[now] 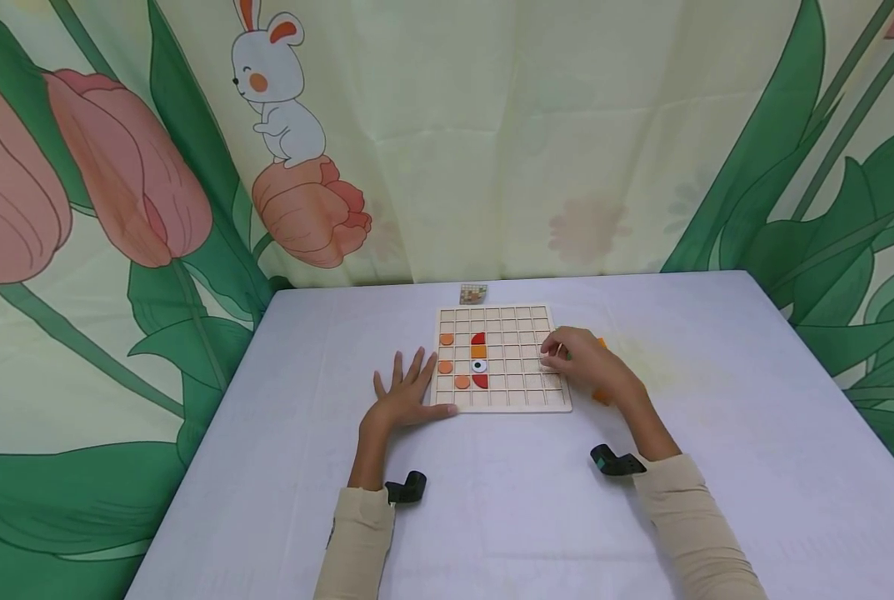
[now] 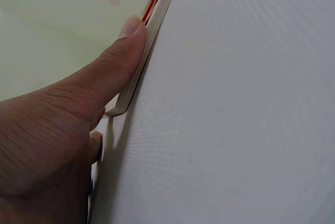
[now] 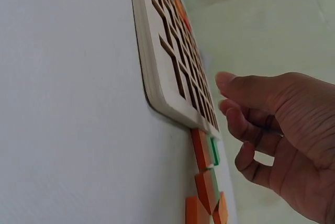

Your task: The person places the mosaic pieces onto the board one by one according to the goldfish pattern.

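The wooden grid board (image 1: 514, 408) lies flat on the table. My left hand (image 1: 402, 404) rests at its left side, fingers spread, with the thumb (image 2: 125, 46) on its near left corner. My right hand (image 1: 577, 354) hovers over the board's right edge, fingers bent and thumb close to the index finger; I cannot tell if a small piece is between them. On the board's left half lie three orange discs (image 1: 462, 382), two red quarter-circle pieces (image 1: 480, 382), an orange square (image 1: 478, 352) and a white piece with a black eye (image 1: 479, 366).
Orange and green blocks (image 3: 201, 150) lie just off the board's right edge, partly hidden by my right hand in the head view. A small patterned card (image 1: 472, 293) sits behind the board. A printed curtain (image 1: 447, 167) stands behind the table (image 1: 491, 500).
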`<act>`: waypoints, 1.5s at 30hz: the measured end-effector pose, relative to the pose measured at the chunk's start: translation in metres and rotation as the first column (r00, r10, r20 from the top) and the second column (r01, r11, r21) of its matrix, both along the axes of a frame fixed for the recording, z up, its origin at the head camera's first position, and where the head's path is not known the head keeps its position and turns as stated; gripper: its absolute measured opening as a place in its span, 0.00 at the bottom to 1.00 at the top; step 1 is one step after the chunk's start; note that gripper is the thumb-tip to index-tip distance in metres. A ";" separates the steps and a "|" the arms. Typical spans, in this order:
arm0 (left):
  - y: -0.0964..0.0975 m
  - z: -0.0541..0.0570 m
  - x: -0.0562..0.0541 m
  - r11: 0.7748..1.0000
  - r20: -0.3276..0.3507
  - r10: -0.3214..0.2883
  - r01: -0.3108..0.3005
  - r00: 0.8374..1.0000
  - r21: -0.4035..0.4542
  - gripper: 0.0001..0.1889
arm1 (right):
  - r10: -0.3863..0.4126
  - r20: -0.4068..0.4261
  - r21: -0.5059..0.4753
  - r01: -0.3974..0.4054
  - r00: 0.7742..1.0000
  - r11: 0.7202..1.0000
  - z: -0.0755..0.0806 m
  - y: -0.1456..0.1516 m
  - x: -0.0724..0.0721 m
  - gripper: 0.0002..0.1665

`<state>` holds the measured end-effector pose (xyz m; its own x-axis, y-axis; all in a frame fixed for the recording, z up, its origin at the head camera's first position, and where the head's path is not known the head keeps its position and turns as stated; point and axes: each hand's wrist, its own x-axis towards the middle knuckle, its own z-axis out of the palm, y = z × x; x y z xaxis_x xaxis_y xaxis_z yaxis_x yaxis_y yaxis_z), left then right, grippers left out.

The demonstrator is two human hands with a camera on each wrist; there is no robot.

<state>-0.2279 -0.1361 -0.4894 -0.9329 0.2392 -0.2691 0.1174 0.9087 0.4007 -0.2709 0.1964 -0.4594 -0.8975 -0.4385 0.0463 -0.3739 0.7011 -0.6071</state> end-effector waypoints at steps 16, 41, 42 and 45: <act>0.001 0.000 0.001 1.000 -0.003 -0.002 0.002 1.000 -0.005 0.57 | -0.042 0.081 0.064 0.037 0.996 0.997 -0.004 0.034 0.004 0.12; 0.001 0.005 0.003 1.000 -0.009 -0.004 0.004 1.000 0.020 0.56 | -0.004 0.052 0.140 -0.003 0.999 0.990 -0.010 0.035 0.004 0.14; 0.001 0.004 0.003 1.000 -0.010 -0.003 0.003 1.000 0.021 0.56 | -0.004 0.051 0.138 -0.004 0.999 0.990 -0.010 0.035 0.004 0.14; 0.001 0.004 0.003 1.000 -0.010 -0.002 0.002 1.000 0.025 0.56 | -0.010 0.057 0.137 0.002 0.998 0.991 -0.010 0.035 0.005 0.14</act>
<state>-0.2248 -0.1348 -0.4851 -0.9350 0.2478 -0.2538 0.1236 0.8982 0.4218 -0.2663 0.2314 -0.4697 -0.8996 -0.4318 -0.0654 -0.3367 0.7812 -0.5257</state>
